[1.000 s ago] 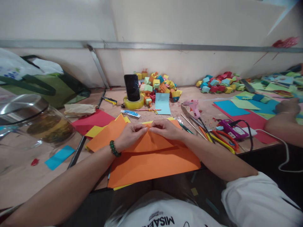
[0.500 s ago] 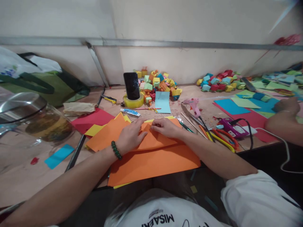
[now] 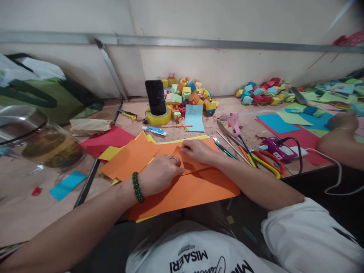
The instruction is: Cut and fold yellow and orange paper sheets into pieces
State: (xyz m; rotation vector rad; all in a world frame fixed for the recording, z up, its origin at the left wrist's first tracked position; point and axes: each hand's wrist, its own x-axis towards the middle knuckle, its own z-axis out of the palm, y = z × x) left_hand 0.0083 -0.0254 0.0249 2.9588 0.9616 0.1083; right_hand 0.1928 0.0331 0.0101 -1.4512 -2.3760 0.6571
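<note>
A folded piece of orange paper (image 3: 196, 167) lies before me on a larger orange sheet (image 3: 187, 193). My right hand (image 3: 199, 152) is closed, pinching the folded paper at its upper left part. Close beside it, my left hand (image 3: 160, 172) has its fingers curled in at the paper's left edge, with a ring showing and a green bead bracelet at the wrist. The left fingertips are partly hidden. More orange paper (image 3: 127, 157) sits to the left of my hands, with yellow sheets peeking out beneath.
Behind stand a phone (image 3: 155, 98) on a yellow tape roll (image 3: 159, 117) and a heap of small paper boxes (image 3: 187, 96). To the right lie a pink glue gun (image 3: 231, 123), scissors (image 3: 264, 163) and a purple power adapter (image 3: 280, 149). A glass jar (image 3: 51, 146) stands left. Another person's hand (image 3: 342, 123) is far right.
My left hand has moved from lying spread on the orange paper to a curled position beside my right fingers. The left part of the folded paper has come up off its flat position.
</note>
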